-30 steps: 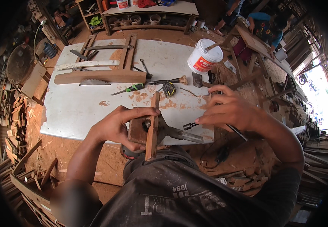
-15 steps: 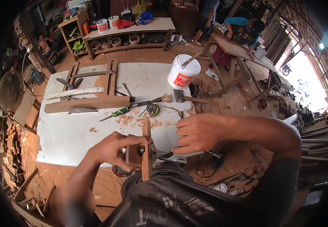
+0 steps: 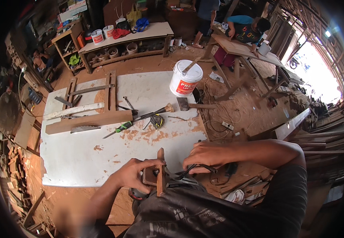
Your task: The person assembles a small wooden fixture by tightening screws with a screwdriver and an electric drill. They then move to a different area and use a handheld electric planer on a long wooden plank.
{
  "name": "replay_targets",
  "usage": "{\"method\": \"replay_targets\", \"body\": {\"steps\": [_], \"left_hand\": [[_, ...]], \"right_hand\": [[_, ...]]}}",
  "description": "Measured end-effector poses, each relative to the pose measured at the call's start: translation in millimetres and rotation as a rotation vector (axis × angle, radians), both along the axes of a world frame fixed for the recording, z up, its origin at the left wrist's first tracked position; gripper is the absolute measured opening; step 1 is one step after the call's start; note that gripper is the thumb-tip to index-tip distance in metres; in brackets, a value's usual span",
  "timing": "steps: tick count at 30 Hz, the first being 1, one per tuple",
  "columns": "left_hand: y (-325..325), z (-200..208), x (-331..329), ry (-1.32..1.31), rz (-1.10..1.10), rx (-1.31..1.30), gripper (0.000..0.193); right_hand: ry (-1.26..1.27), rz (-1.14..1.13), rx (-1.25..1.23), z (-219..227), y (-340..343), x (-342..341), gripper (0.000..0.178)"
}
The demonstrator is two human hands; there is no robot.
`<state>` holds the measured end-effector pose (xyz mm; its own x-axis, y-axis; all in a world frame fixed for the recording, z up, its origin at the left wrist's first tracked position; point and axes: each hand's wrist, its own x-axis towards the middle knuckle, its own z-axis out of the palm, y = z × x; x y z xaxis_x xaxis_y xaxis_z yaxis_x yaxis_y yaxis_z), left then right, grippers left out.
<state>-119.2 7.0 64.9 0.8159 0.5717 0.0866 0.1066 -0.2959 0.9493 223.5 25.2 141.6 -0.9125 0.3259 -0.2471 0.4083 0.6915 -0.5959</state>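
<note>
My left hand grips a brown wooden block with a narrow wooden crossbar, held close against my shirt. It resembles a hand plane, though its underside is hidden. Just to the right, my right hand is closed around a slim dark metal rod, whose lower end comes near the block. Farther out on the white table lie a green-handled screwdriver, a yellow-and-black tape measure and a hammer.
The white tabletop carries a long wooden board, a wooden frame and wood shavings. A white lidded bucket stands at its far right corner. Beyond, a person leans over a wooden workpiece. Scrap wood lies at right.
My view has shifted, so the table sits lower. My right hand has come down and nearer to me, with the rod now tilted beside the block. My left hand keeps its hold.
</note>
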Motion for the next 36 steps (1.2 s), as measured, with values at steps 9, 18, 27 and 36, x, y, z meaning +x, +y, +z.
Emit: {"method": "replay_targets", "body": {"steps": [9, 18, 27, 36], "left_hand": [[-8, -17, 13, -0.091, 0.016, -0.081, 0.093], [-15, -22, 19, -0.027, 0.108, -0.050, 0.094], [-17, -18, 27, 0.029, 0.196, -0.108, 0.096], [-23, -23, 31, 0.044, 0.330, -0.045, 0.090]], "right_hand": [[0.294, 0.158, 0.182, -18, -1, 13, 0.018], [0.209, -0.095, 0.191, -41, -17, 15, 0.027], [0.099, -0.480, -0.033, -37, -20, 13, 0.036], [0.118, -0.777, 0.064, -63, -12, -3, 0.036]]}}
